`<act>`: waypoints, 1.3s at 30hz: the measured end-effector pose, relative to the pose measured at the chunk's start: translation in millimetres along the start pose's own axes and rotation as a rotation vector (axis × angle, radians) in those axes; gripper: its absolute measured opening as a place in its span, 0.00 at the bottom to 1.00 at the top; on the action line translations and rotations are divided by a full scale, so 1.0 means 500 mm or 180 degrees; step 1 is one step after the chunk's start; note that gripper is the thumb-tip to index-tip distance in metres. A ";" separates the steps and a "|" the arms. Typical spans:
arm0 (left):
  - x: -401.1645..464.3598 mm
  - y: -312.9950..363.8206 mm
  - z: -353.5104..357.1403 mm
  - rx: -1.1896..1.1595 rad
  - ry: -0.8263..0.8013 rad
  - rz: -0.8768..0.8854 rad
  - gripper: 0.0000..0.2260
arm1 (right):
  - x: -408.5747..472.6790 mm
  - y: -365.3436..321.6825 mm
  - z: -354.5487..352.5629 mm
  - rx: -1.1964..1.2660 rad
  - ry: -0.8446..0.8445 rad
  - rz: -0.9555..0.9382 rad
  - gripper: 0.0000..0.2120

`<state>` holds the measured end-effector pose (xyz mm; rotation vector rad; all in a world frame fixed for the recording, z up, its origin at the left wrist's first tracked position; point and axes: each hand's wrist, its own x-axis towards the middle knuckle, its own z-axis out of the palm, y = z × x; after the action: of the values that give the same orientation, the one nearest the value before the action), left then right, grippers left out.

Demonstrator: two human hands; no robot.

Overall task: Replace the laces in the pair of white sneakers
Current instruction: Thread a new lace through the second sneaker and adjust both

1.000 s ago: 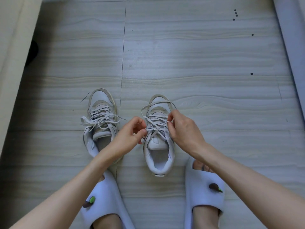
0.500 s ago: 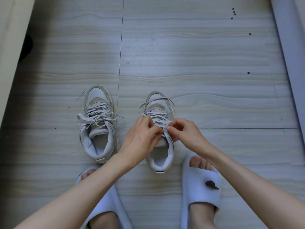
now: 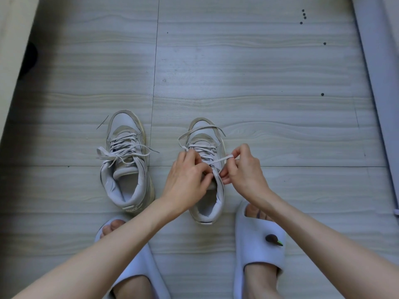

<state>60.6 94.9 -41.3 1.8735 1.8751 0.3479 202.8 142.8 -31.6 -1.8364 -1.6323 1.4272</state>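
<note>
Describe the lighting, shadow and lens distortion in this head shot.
Head view: soft daylight leaves a pale sheen on the floor tiles; the left edge and corners darken into shadow; tile seams and the right wall bow from the wide-angle lens; both sneakers and both hands are sharp, without motion blur.

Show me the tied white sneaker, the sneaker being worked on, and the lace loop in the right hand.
tied white sneaker (image 3: 126, 134): head view, toe cap.
white sneaker being worked on (image 3: 205, 214): head view, heel collar.
pale flat lace loop (image 3: 225, 157): head view, strand beside right fingers.

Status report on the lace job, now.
Both hands on right sneaker: left hand at its lace, right hand pinching a loop. Left sneaker tied, untouched. Nothing obstructing.
</note>
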 end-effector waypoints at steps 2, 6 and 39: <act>0.000 0.003 0.001 -0.0033 -0.0072 -0.0120 0.08 | -0.003 0.002 0.002 0.0054 0.0003 0.0030 0.06; 0.002 0.002 0.001 -0.0430 -0.0310 -0.0468 0.07 | -0.008 0.010 0.006 0.0057 -0.0072 -0.0060 0.03; -0.003 -0.012 -0.058 0.1032 -0.0192 0.0406 0.15 | -0.009 0.016 0.007 0.1107 -0.0777 0.0281 0.06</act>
<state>41.4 97.3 -19.1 2.1943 1.8640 0.0256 205.0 135.1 -37.1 -1.6033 -1.3077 1.8993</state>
